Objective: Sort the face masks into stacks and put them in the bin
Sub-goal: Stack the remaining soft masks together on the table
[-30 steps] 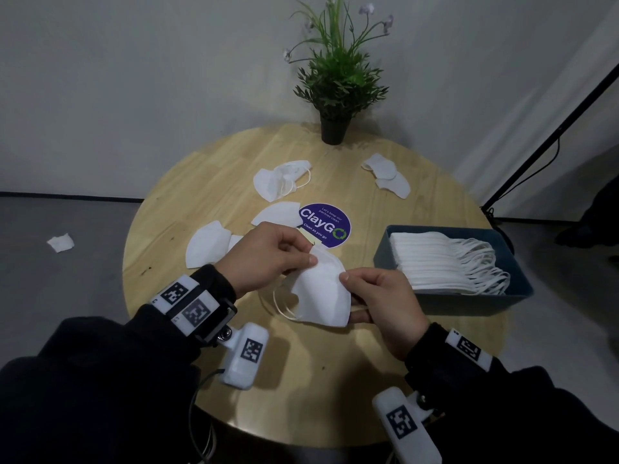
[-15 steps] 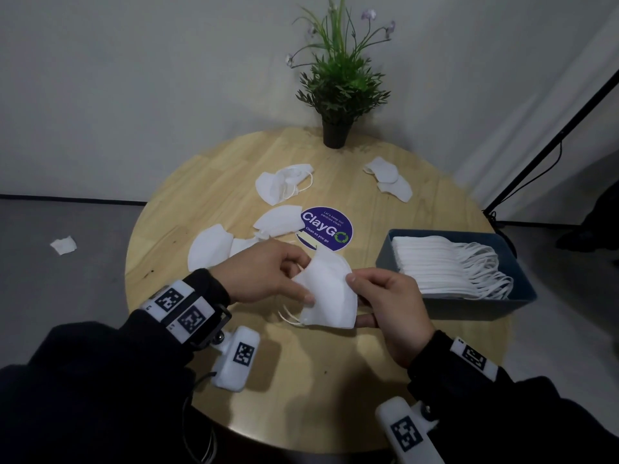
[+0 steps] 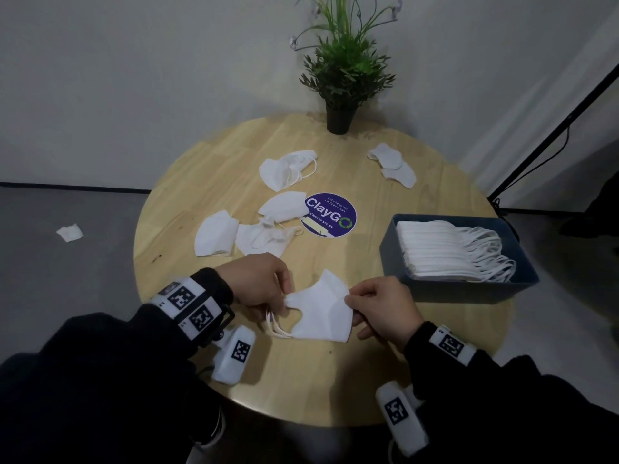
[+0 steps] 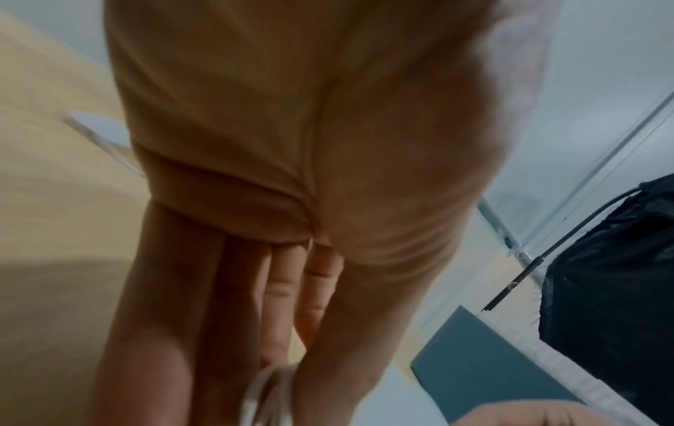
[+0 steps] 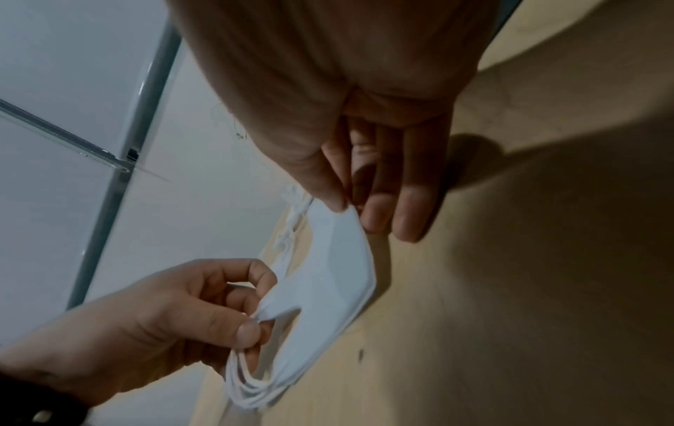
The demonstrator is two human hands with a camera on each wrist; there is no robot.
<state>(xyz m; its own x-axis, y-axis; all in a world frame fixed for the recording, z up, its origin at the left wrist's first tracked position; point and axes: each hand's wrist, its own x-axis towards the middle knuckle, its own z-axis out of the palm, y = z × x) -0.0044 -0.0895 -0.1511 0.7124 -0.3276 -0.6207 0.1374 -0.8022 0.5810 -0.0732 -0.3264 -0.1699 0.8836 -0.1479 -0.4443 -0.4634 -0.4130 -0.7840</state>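
Your left hand (image 3: 256, 284) and right hand (image 3: 385, 308) pinch opposite ends of a small stack of masks (image 3: 321, 311) near the table's (image 3: 335, 380) front edge, while the blue bin (image 3: 462, 289) at its right edge holds a row of stacked masks (image 3: 435, 249).

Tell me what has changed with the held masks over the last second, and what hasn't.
The small stack of masks has been turned from upright to lying wider between the hands and brought lower, toward the table's near edge. The left hand and right hand still pinch opposite ends. The bin with its stack and the loose masks stayed put.
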